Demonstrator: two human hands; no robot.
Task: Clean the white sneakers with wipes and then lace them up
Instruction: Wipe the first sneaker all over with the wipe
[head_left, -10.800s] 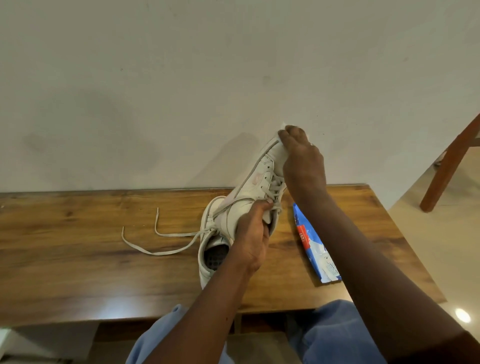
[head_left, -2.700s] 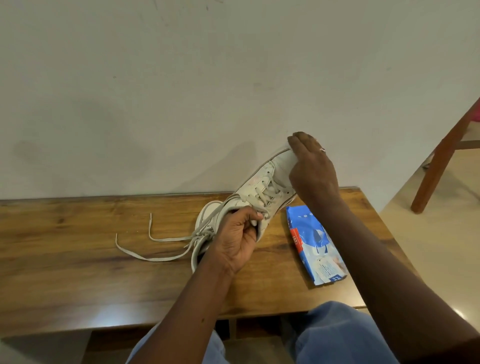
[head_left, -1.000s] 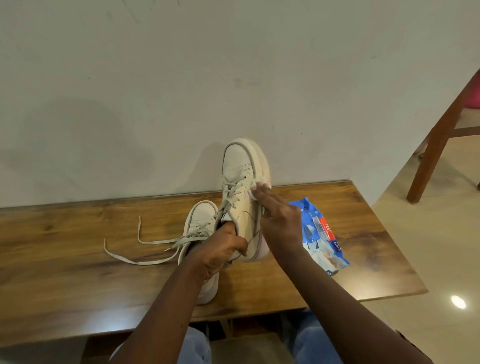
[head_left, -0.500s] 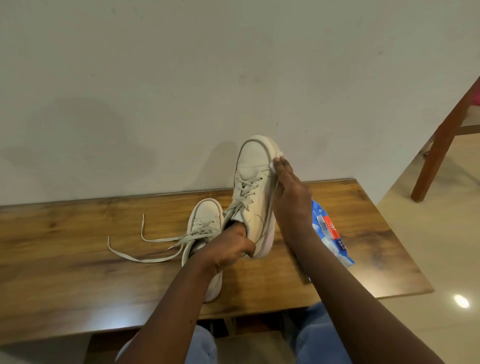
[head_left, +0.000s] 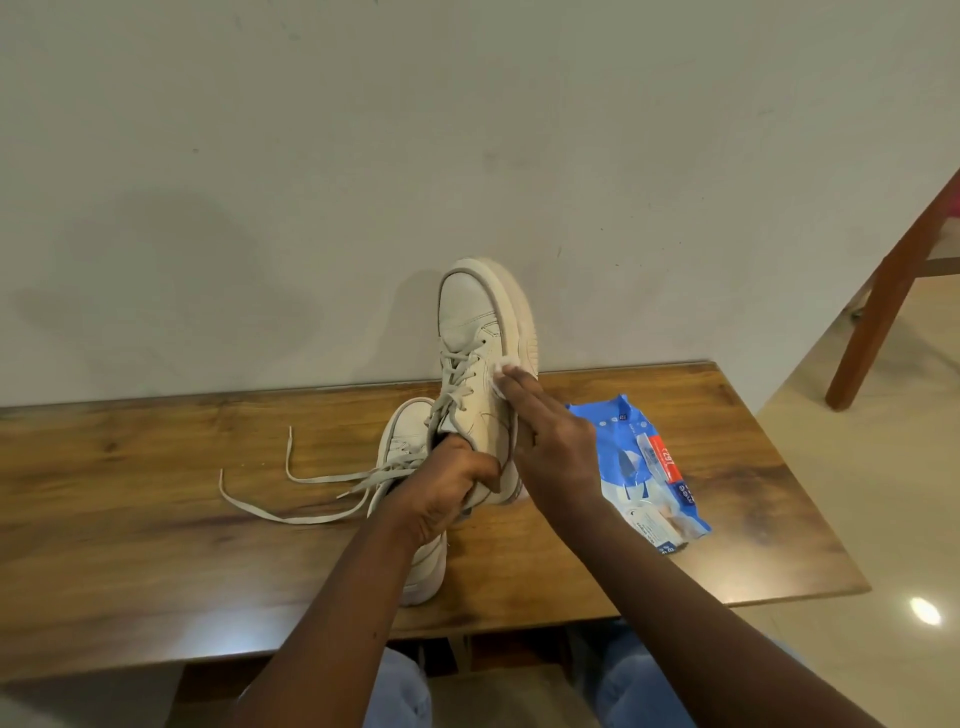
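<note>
**While the raised sneaker (head_left: 470, 332) is gripped, a wipe (head_left: 503, 368) is pressed to it**

Toe-up above the desk (head_left: 156, 493), its heel is clasped by the curled fingers of the left hand (head_left: 447, 486). The wipe is pushed against its right-hand side by the straight, joined fingers of the right hand (head_left: 556, 447).

White leather sneaker (head_left: 470, 332) held toe-up.
My left hand (head_left: 447, 491) gripped its heel; my right hand (head_left: 556, 447) pressed a white wipe (head_left: 503, 366) against its side.
</note>
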